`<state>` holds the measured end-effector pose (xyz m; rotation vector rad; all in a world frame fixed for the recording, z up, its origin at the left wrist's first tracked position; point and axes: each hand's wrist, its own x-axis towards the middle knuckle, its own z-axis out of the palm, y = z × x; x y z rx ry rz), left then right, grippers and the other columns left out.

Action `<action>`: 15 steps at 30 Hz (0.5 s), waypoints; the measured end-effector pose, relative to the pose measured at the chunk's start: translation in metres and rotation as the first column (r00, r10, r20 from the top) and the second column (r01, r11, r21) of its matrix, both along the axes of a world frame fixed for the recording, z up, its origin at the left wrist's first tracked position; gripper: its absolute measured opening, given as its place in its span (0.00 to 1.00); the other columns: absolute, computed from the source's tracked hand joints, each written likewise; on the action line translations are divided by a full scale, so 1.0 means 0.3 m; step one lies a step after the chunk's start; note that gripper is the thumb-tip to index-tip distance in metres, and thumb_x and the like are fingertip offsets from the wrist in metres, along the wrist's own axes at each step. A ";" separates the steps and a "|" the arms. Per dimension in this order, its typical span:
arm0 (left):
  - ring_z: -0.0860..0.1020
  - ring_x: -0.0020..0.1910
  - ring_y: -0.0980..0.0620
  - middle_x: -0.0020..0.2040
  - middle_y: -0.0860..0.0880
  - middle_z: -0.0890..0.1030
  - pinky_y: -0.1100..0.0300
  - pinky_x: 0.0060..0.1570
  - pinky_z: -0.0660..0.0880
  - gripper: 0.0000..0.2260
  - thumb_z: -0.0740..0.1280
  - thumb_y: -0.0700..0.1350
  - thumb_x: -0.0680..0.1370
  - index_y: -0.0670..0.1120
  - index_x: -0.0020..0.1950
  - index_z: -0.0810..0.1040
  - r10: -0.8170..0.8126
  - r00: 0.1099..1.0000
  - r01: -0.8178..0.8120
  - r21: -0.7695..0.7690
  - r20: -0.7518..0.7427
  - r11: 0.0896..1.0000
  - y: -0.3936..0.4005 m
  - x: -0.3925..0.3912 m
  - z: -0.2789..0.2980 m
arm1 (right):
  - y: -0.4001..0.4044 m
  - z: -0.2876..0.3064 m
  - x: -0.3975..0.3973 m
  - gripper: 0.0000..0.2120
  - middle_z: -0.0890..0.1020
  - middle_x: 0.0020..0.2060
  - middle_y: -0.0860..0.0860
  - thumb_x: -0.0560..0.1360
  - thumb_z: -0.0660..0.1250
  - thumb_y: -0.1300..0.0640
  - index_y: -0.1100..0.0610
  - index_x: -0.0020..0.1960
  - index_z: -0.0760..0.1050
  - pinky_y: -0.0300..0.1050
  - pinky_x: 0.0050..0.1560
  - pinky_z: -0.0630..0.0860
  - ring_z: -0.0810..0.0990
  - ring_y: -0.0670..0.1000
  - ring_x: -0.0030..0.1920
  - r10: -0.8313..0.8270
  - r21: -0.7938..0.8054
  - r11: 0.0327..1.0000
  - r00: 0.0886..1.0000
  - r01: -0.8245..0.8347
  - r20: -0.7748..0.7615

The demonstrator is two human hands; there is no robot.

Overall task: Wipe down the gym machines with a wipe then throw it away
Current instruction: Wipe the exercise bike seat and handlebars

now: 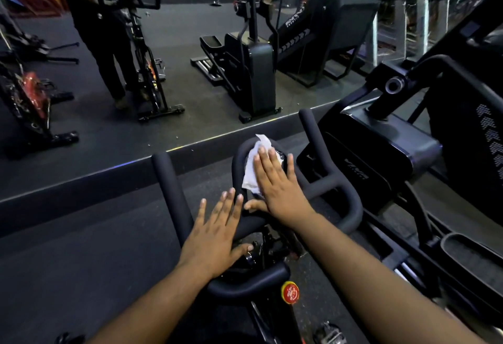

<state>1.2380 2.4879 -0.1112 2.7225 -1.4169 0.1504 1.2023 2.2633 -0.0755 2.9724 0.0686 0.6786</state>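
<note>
I have both hands apart on the spin bike's handlebar [334,194], fingers straight on each. My right hand [275,183] lies flat on the white wipe [254,164], pressing it onto the small centre loop of the bar, where a dark console seems to sit; the wipe's far corner sticks up past my fingertips. My left hand [217,232] rests flat and bare on the crossbar just beside it, nearer to me. The loop's long axis runs away from me, so I judge the next stroke goes along it, then out to the left horn [168,188] and the right one. The right hand, already on the wipe, should lead.
</note>
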 end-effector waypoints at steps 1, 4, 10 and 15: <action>0.35 0.81 0.47 0.81 0.46 0.29 0.38 0.78 0.39 0.47 0.51 0.73 0.78 0.47 0.79 0.27 0.000 1.000 0.000 0.003 -0.004 1.000 0.002 -0.001 0.002 | -0.010 0.025 0.016 0.49 0.41 0.81 0.56 0.76 0.47 0.25 0.60 0.81 0.41 0.73 0.75 0.51 0.43 0.57 0.81 -0.006 0.001 1.000 1.000 0.006 0.009; 0.36 0.81 0.48 0.81 0.46 0.30 0.37 0.79 0.41 0.47 0.50 0.73 0.78 0.47 0.80 0.28 0.007 1.000 -0.007 -0.005 0.002 1.000 0.005 -0.007 0.012 | -0.019 0.050 0.022 0.50 0.41 0.81 0.56 0.75 0.47 0.25 0.60 0.81 0.36 0.71 0.77 0.44 0.39 0.55 0.81 -0.113 0.212 0.971 0.993 0.108 0.015; 0.41 0.83 0.48 0.83 0.46 0.36 0.36 0.78 0.44 0.48 0.54 0.73 0.77 0.46 0.82 0.33 0.007 1.000 -0.007 -0.020 0.013 1.000 0.005 -0.002 -0.007 | 0.082 -0.108 -0.117 0.51 0.39 0.81 0.59 0.76 0.50 0.26 0.62 0.81 0.38 0.64 0.78 0.40 0.37 0.57 0.81 -0.193 0.500 0.846 0.981 0.184 -0.035; 0.37 0.82 0.48 0.82 0.46 0.32 0.37 0.79 0.41 0.47 0.49 0.74 0.77 0.47 0.81 0.30 0.010 1.000 -0.010 0.009 0.010 1.000 0.001 -0.002 -0.005 | 0.076 -0.140 -0.115 0.46 0.45 0.81 0.62 0.79 0.49 0.29 0.63 0.82 0.44 0.70 0.76 0.52 0.47 0.63 0.81 -0.056 0.085 0.995 0.998 0.057 -0.020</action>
